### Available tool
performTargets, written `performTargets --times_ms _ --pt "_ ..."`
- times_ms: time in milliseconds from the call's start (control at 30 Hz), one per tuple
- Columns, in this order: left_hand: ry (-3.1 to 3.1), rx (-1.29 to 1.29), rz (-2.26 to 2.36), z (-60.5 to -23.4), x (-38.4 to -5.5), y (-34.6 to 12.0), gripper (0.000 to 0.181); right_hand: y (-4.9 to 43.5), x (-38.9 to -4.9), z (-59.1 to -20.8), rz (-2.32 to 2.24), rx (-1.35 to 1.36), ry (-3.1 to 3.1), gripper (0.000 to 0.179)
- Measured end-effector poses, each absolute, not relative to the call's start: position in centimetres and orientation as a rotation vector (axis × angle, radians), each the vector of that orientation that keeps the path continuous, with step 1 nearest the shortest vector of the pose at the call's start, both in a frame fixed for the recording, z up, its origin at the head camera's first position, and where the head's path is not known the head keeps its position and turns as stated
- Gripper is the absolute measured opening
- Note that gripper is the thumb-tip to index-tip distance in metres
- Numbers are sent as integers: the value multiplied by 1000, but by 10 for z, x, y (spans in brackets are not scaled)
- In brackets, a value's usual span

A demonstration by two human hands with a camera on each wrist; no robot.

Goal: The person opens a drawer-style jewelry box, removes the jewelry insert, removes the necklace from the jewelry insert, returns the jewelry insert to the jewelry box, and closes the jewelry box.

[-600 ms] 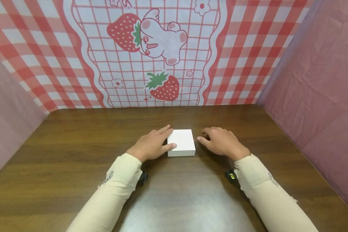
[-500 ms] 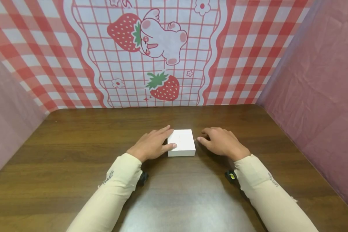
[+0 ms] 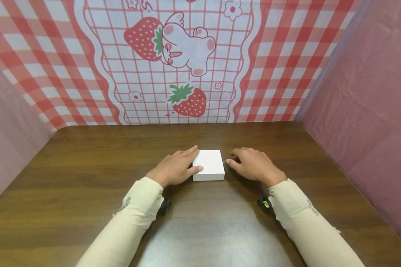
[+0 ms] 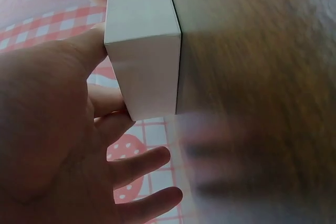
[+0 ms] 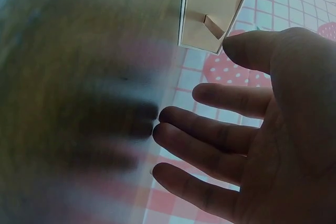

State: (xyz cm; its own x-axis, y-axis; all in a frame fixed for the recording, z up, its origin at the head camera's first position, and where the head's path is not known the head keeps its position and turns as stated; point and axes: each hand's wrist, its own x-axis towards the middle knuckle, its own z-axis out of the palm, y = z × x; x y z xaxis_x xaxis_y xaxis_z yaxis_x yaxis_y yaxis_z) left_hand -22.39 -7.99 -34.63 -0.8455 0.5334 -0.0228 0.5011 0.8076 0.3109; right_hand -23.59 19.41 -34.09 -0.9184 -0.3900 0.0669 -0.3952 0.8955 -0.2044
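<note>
Hanging behind the brown table (image 3: 87, 178), a red-and-white checked cloth (image 3: 280, 44) spans the back. The left hand (image 3: 175, 167), fingers straight and spread, touches the top of a white box (image 3: 212, 163) at its left side. The right hand (image 3: 254, 165), fingers relaxed and slightly bent, is just beside the box, which lies flat on the table between both hands. A small tab (image 5: 213, 27) stands out from its right side; whether the right thumb (image 5: 247, 48) touches it cannot be told.

We can read no words: the dark script (image 3: 126, 203) on the left sleeve (image 3: 120, 230) and right sleeve (image 3: 315, 230) is too small, the faint mark (image 3: 206, 160) on the white box (image 3: 214, 163) illegible, the sideways character (image 3: 145, 5) atop the printed cloth (image 3: 287, 48) unclear to us.
</note>
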Motion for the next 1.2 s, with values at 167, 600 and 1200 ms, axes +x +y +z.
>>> performTargets --times_ms 167,600,1200 --pt "2876 809 432 -348 -224 -79 78 194 -236 -343 342 639 -3025 46" --pt "2886 818 526 -351 -228 -75 88 192 -236 -343 347 662 -3009 42" --pt "2913 827 533 -351 -228 -72 89 186 -236 -345 354 706 -2981 34"
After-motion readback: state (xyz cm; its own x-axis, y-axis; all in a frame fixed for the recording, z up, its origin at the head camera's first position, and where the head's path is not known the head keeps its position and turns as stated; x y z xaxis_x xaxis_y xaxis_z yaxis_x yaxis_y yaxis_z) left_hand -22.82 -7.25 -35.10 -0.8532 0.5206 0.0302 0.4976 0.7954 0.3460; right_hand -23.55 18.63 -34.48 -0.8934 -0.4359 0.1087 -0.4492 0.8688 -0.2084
